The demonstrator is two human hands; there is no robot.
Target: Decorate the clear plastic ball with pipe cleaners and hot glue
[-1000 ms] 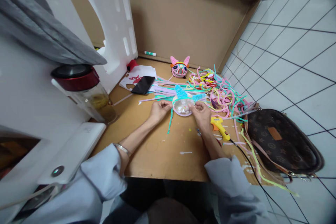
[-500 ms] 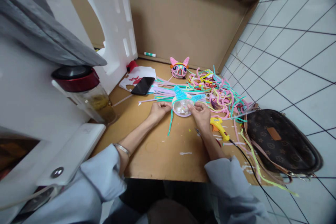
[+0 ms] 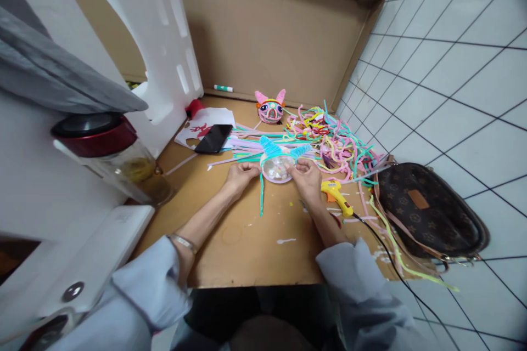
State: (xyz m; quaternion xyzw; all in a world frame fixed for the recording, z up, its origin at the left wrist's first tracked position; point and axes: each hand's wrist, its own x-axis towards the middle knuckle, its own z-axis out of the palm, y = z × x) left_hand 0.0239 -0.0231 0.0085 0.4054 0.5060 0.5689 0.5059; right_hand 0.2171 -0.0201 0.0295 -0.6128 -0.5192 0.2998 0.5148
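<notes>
A clear round ball with blue pipe-cleaner ears sits on the brown cardboard table. My left hand pinches it at its left side, and my right hand grips its right side. A teal pipe cleaner hangs down from the ball toward me. Behind the ball lies a heap of coloured pipe cleaners. A finished pink animal head stands farther back.
A yellow glue gun with a black cord lies right of my right hand. A brown patterned bag rests at the right edge. A black phone, a lidded glass jar and white foam stand left.
The view has shifted slightly, so everything sits a little further left and higher. Both hands stay on the ball, fingers working at its sides.
</notes>
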